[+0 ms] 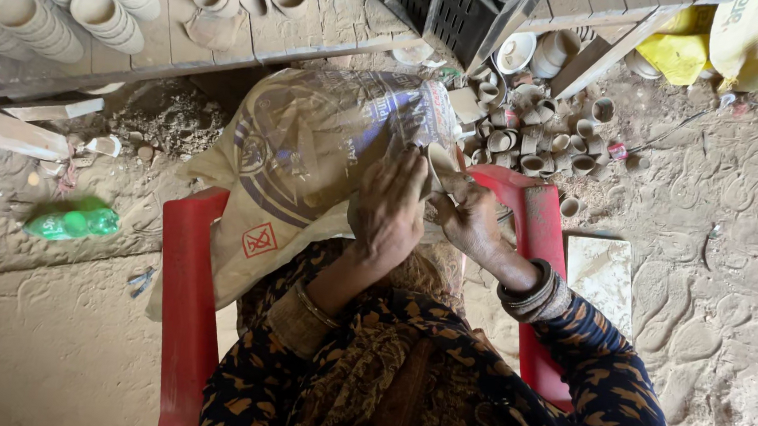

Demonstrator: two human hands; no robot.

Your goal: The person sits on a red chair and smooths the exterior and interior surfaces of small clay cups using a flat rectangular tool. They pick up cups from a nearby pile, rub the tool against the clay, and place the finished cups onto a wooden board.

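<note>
While held, pale unfired clay cup (pixel 441 166).

Red chair (pixel 185 315), green bottle (pixel 72 221), beige sack (pixel 303 159), navy orange-patterned sleeves (pixel 603 380).

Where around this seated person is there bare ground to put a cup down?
Bare sandy floor lies left of the red plastic chair, below the green plastic bottle. More lies right of the pale stone slab. Ahead, the heap of small clay cups is crowded.
</note>
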